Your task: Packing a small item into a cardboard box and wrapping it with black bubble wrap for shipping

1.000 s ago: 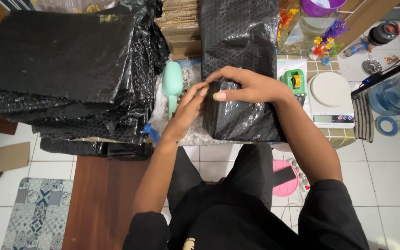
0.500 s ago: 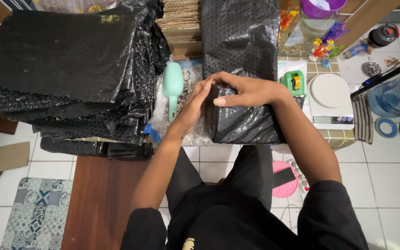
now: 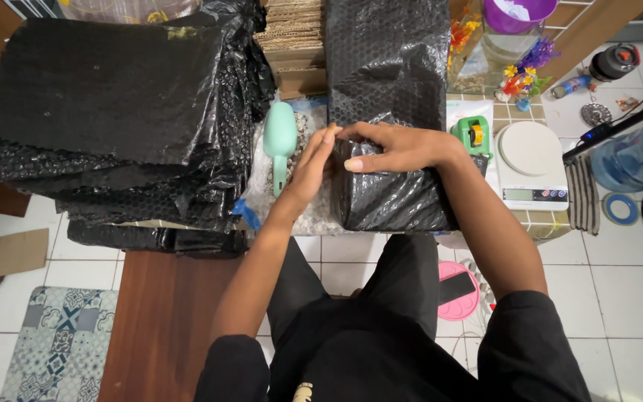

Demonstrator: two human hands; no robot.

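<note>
Pressing down at the table's near edge, your right hand (image 3: 400, 147) lies flat across the top of the black bubble-wrapped parcel (image 3: 388, 195), whose long axis runs twelve to six. Your left hand (image 3: 308, 170), fingers straight, touches its nine o'clock side beside the mint-green scoop (image 3: 280, 141); neither hand is clenched.

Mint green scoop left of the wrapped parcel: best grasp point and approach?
Grip the mint scoop by its narrow handle, coming from above at the near end. The handle points toward the person and looks slim enough to pinch; the wide bowl sits at the far end, close to the left hand.
</note>
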